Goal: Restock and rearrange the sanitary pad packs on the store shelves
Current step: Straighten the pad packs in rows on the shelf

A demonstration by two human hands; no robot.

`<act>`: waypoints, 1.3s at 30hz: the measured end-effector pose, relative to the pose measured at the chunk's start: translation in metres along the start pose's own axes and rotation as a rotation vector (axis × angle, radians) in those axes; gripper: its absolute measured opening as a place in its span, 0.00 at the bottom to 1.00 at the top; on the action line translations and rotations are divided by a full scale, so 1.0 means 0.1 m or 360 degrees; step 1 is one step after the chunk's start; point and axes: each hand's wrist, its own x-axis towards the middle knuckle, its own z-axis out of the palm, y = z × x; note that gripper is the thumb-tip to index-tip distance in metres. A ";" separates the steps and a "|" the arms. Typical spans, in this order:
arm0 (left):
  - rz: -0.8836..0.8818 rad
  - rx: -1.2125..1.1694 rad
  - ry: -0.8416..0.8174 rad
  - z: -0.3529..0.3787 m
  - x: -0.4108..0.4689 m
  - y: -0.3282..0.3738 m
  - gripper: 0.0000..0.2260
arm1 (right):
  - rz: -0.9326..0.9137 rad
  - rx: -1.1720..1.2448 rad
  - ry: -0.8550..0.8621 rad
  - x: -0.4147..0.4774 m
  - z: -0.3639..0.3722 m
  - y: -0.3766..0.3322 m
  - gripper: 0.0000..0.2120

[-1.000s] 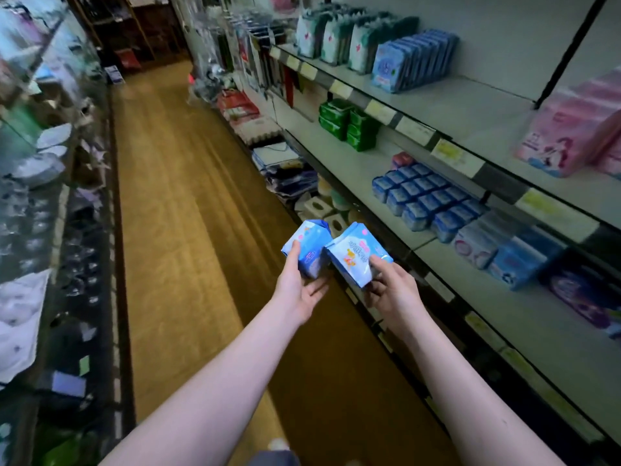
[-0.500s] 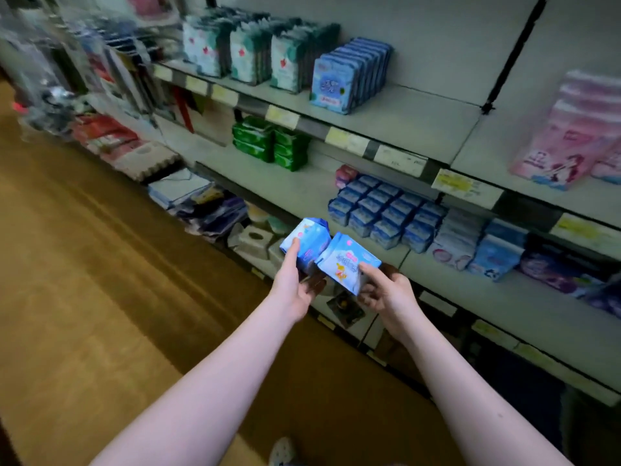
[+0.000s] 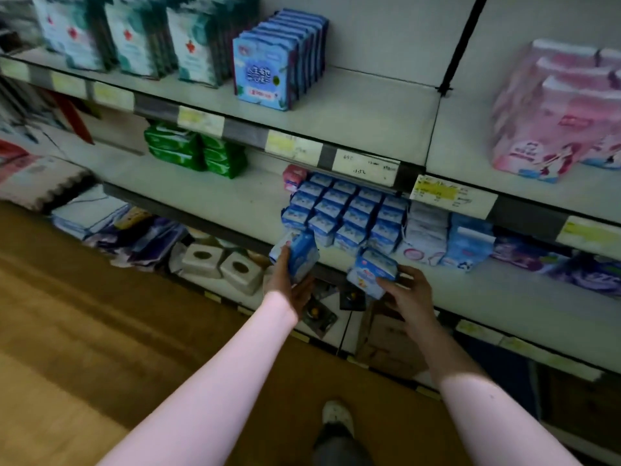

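My left hand [image 3: 289, 284] grips a small blue pad pack [image 3: 300, 251], held just in front of the middle shelf's front edge [image 3: 215, 215]. My right hand [image 3: 405, 292] holds a second blue and white pad pack [image 3: 371, 272] a little lower and to the right. Both packs are close to a block of several matching blue packs [image 3: 346, 211] standing in rows on that shelf. The two held packs are apart from each other.
White and light blue packs [image 3: 448, 238] lie right of the block, green packs [image 3: 195, 154] left. The top shelf holds upright blue packs [image 3: 274, 63], teal packs and pink bundles [image 3: 557, 119]. Tissue boxes [image 3: 221, 269] sit on the bottom shelf. Wooden floor lies to the left.
I have turned toward the shelves and come closer. Both hands moved forward to the middle shelf's edge, and the two packs, side by side before, are now separated.
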 end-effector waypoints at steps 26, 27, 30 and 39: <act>-0.0176 0.0297 -0.0246 0.37 1.51 -0.34 0.23 | 0.0061 -0.0084 0.0210 1.63 0.18 0.85 0.32; -0.0179 0.0300 -0.0248 0.38 1.44 -0.32 0.21 | 0.0082 -0.0083 0.0228 1.56 0.18 0.82 0.31; -0.0196 0.0344 -0.0267 0.39 1.14 -0.19 0.16 | 0.0108 -0.0030 0.0226 1.25 0.24 0.53 0.20; -0.0205 0.0309 -0.0248 0.12 0.25 0.08 0.19 | 0.0088 0.0006 -0.0297 0.02 0.62 -0.13 0.10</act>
